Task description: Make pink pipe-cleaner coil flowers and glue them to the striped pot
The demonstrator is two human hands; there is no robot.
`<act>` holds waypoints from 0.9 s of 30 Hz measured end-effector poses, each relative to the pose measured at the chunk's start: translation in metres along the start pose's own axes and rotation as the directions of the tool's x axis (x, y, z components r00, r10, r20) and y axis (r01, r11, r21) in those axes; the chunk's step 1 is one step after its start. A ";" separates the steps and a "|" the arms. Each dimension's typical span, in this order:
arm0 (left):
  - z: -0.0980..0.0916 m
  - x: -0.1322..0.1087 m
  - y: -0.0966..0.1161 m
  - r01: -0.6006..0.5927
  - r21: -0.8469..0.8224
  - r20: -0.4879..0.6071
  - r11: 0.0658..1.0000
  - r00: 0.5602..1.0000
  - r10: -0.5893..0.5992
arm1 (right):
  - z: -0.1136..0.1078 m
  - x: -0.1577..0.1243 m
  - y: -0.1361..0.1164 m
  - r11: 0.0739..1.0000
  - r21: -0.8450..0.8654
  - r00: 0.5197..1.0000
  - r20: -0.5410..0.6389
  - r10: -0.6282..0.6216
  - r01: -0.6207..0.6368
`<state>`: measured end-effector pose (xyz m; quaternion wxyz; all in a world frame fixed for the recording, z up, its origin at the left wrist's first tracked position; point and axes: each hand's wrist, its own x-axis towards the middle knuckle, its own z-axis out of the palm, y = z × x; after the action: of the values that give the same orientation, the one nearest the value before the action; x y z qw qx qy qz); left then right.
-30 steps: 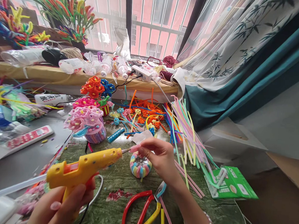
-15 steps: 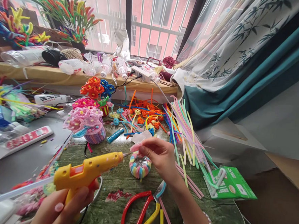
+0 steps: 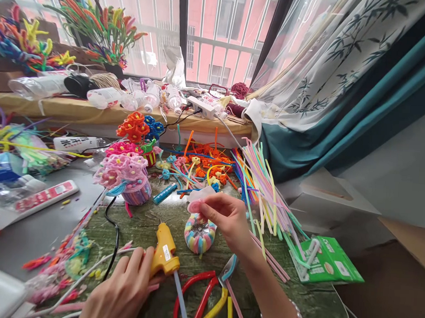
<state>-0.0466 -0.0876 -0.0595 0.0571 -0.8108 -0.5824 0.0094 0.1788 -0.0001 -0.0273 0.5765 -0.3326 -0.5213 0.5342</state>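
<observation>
My left hand (image 3: 127, 283) is closed around the yellow hot glue gun (image 3: 165, 252), which is low at the table with its nozzle pointing away from me and a glue stick sticking out of its rear. Between the thumb and fingertips of my right hand (image 3: 226, 217) is a small pink fuzzy piece (image 3: 194, 206), perhaps bent pipe cleaner. Just below it stands a round cup (image 3: 199, 242) wrapped in pink, yellow and blue pipe cleaner, its inside shiny and clear. A whitish translucent scrap (image 3: 205, 192) shows behind the pink piece.
Red-and-yellow-handled pliers (image 3: 207, 298) lie at the front. Pipe cleaner flowers in a pot (image 3: 136, 192) and a teal lighter-like tube (image 3: 165, 193) stand left of centre. Loose pipe cleaners (image 3: 264, 191) and a green packet (image 3: 330, 260) are on the right. A black cord (image 3: 116, 234) runs at left.
The glue gun has swung from pointing right in the air to lying low, nozzle away from me, with my left hand now over it. My right hand stays nearly still, turning the pink piece slightly.
</observation>
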 end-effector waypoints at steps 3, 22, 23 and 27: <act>0.004 0.004 -0.004 -0.010 -0.135 0.063 0.991 0.998 0.019 | 0.000 0.000 0.001 1.000 0.007 1.000 0.010 0.009 -0.009; -0.051 0.072 0.004 0.109 -0.815 0.154 0.569 0.988 0.032 | 0.019 -0.013 -0.003 0.985 0.155 0.933 0.359 0.015 -0.075; -0.050 0.072 0.004 0.120 -0.810 0.169 0.574 0.985 0.033 | 0.020 -0.014 -0.003 0.984 0.161 0.931 0.365 0.013 -0.077; -0.048 0.072 0.005 0.086 -0.842 0.134 0.532 0.990 0.051 | 0.021 -0.014 0.000 0.968 0.205 0.944 0.322 0.074 -0.146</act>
<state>-0.0146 -0.0251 -0.0082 -0.3836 -0.7283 -0.5249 -0.2166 0.1598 -0.0169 -0.0260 0.4902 -0.2052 -0.5219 0.6673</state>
